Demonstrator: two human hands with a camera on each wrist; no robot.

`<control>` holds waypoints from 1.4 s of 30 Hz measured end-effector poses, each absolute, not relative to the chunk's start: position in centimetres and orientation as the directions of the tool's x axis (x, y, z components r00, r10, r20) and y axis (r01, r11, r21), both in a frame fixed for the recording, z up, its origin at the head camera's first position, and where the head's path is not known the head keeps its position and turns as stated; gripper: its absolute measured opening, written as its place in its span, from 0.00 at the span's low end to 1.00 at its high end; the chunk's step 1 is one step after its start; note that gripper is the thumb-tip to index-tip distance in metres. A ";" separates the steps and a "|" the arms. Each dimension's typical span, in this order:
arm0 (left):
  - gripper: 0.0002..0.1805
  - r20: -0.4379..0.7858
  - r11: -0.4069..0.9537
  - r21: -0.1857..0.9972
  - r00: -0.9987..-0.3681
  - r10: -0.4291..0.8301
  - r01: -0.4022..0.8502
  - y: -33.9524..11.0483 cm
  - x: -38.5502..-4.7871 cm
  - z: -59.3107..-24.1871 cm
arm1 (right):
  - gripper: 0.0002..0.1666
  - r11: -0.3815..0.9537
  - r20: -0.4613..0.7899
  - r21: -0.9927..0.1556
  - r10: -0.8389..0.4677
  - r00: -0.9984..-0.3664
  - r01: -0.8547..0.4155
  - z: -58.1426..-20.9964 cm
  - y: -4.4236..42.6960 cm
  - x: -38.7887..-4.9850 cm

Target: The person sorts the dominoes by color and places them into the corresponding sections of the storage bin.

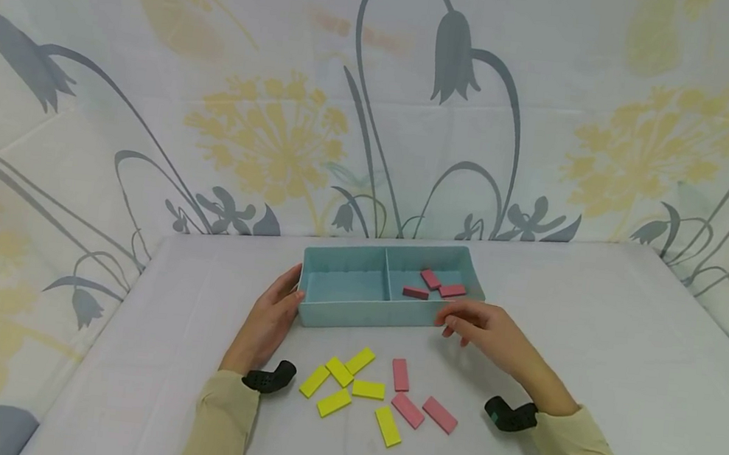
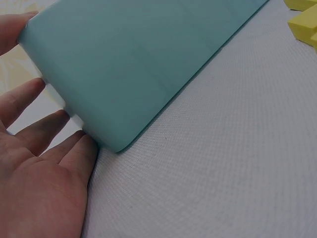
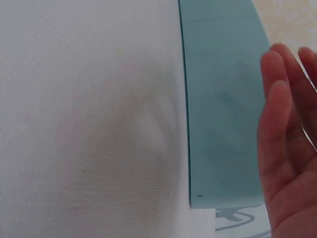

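Note:
A pale blue two-compartment box stands on the table, three dark pink blocks lying in its right compartment. At the box's left end my left hand rests with fairly straight fingers; the left wrist view shows their fingertips touching the end wall. My right hand is beside the box's front right part, loosely bent and with nothing visible in it. Its thumb and fingers nearly meet in the right wrist view. Before the box lie several yellow blocks and three pink blocks.
A white cloth covers the table. Behind it and at the sides hangs a flower-patterned cloth, close to the box's back. Black wrist devices are worn on both wrists. Two yellow blocks partly overlap.

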State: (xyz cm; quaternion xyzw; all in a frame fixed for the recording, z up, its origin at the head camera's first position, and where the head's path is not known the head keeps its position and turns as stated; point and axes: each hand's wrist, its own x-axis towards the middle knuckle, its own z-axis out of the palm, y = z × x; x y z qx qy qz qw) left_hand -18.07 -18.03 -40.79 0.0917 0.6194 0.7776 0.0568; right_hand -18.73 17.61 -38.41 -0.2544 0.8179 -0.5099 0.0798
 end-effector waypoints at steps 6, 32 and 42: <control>0.31 0.066 -0.228 0.974 -0.978 0.199 0.019 -18.0 -18.1 -40.8 | 0.17 0.376 0.031 -0.875 -0.583 -0.812 -0.304 -38.7 17.4 -18.6; 0.32 0.065 -0.277 0.961 -0.982 0.176 0.014 -18.3 -18.8 -42.2 | 0.04 0.587 -0.313 -0.750 -0.721 -0.618 -0.306 -38.7 16.1 -17.2; 0.34 0.054 -0.273 0.962 -0.983 0.175 0.005 -18.4 -18.8 -42.2 | 0.12 0.745 -0.462 -0.613 -0.609 -0.645 -0.264 -37.6 14.6 -15.5</control>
